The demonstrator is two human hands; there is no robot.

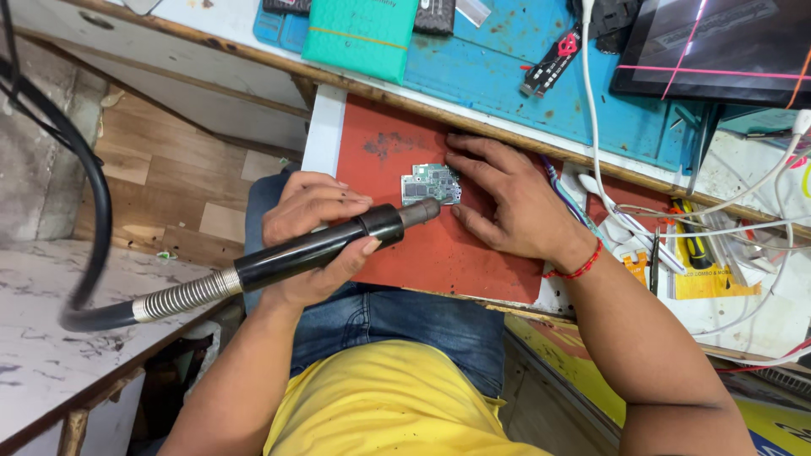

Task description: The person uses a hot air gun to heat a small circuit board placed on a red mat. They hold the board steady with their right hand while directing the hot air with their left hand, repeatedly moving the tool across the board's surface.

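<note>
My left hand [314, 232] is wrapped around a black hot-air wand [325, 247] with a ribbed metal hose at its rear. Its nozzle tip sits just over the lower edge of a small green circuit board [431, 183]. The board lies on a red mat [422, 245]. My right hand [507, 198] rests flat on the mat, its fingers pressed against the board's right side and top edge, steadying it.
A blue work mat [498, 72] with a teal padded envelope [359, 34] lies beyond the red mat. A dark screen [718, 42] sits at the top right. White cables [591, 127], tweezers [655, 262] and a yellow-handled screwdriver [694, 241] clutter the right side. A black hose [93, 194] loops at left.
</note>
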